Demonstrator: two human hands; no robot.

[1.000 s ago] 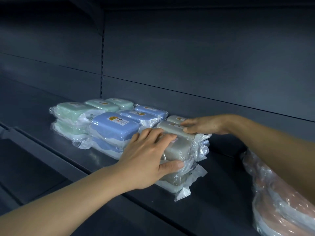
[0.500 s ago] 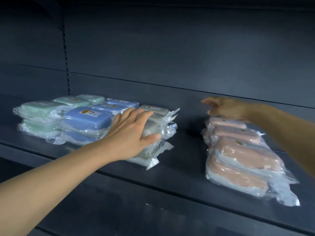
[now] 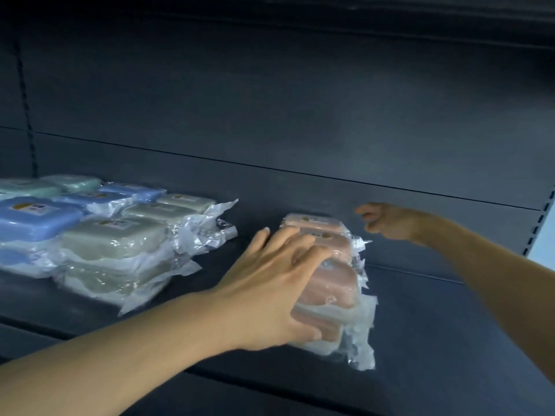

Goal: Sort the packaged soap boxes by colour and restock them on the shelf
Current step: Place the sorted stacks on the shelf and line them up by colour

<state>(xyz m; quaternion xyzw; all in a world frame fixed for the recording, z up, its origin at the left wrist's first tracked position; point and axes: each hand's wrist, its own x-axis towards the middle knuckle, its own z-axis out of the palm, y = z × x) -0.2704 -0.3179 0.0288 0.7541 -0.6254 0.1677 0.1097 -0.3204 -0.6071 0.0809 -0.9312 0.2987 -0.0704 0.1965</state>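
The pink soap boxes are sitting in a wrapped stack on the dark shelf, and everything else is placed from them. The left hand is lying over their near left side, fingers spread across the top and thumb curling round the front lower edge, so it is gripping the stack. The right hand is hanging behind and to the right of the stack, apart from it, fingers loosely curled and holding nothing. To the left of the pink stack, across a bare strip of shelf, the grey-green soap boxes are lying closest, with the blue soap boxes beyond them and the mint soap boxes farthest left at the back.
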